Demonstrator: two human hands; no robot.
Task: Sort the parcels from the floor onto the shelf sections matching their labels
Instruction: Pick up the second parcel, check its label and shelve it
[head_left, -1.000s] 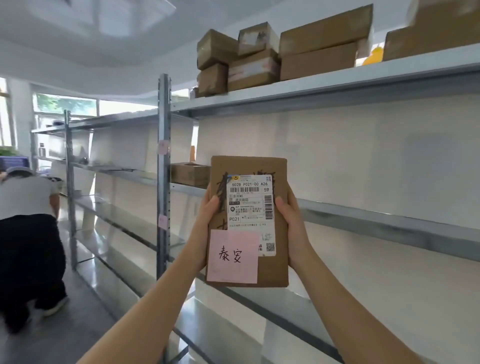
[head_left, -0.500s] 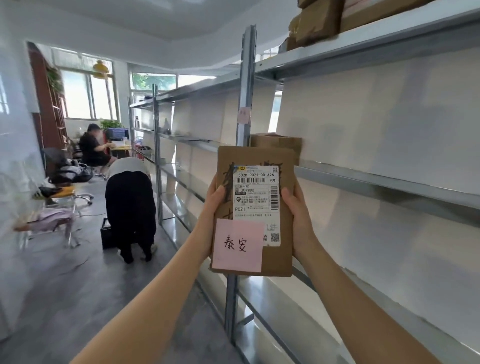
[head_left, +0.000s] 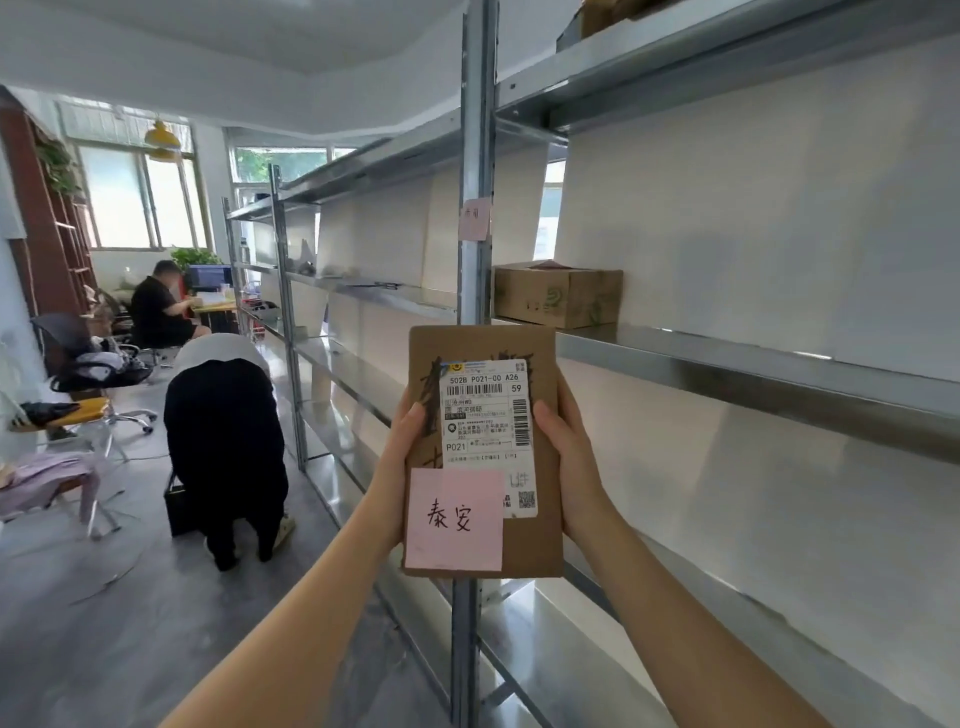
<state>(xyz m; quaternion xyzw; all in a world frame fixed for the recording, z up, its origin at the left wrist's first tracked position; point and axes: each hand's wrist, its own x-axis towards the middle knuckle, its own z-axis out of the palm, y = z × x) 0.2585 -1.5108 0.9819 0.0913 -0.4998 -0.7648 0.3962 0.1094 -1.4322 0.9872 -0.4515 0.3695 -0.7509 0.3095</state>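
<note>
A flat brown cardboard parcel (head_left: 540, 540) is held upright in front of me, with a white shipping label and a pink sticky note (head_left: 454, 519) bearing two handwritten characters. My left hand (head_left: 402, 457) grips its left edge and my right hand (head_left: 569, 457) grips its right edge. The parcel hangs in the air before a metal shelf post (head_left: 475, 291). A small pink label (head_left: 475, 218) is stuck on that post. A cardboard box (head_left: 558, 293) sits on the middle shelf (head_left: 753, 364) just right of the post.
Metal shelving runs along the right wall and on to the left. A person in black trousers (head_left: 223, 447) bends over a dark bag on the floor near the shelves. Another person (head_left: 156, 312) sits at a desk at the back. Office chairs (head_left: 88, 358) stand at left.
My view has swung left along the shelving; the top-shelf boxes have slid out of sight and the room's far end appears. The parcel stays in both hands.
</note>
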